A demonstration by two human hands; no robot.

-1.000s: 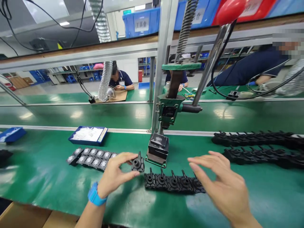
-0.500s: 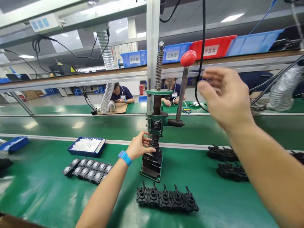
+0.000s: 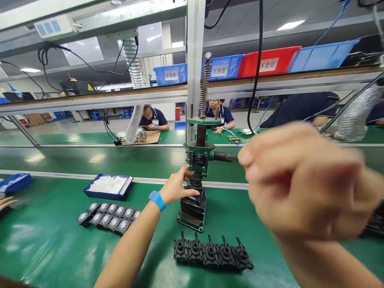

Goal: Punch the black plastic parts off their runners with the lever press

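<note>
My left hand (image 3: 177,186), with a blue band at the wrist, reaches to the left side of a green and black hand press (image 3: 199,160). Its thumb stretches across the front of the black base block, and its fingers stand apart beside the ram, their tips partly hidden. A dark part (image 3: 196,182) sits under the ram, too small to make out. Close to the camera, my right hand (image 3: 300,180) is blurred and curled into a fist at the end of the press lever (image 3: 226,157); the fist hides the lever's red knob. Black plastic housings (image 3: 210,252) with upright stems stand in a row before the press.
Black housings with white inserts (image 3: 114,220) lie at left, near a blue tray (image 3: 123,196) of white pieces. Another person's hand (image 3: 6,203) shows at the left edge. Co-workers (image 3: 220,116) sit across the bench. A black cable (image 3: 258,72) hangs near the press.
My right hand has closed and come down towards the camera. The red-knobbed lever no longer stands upright in view. My left hand stays at the press, its thumb slightly farther right.
</note>
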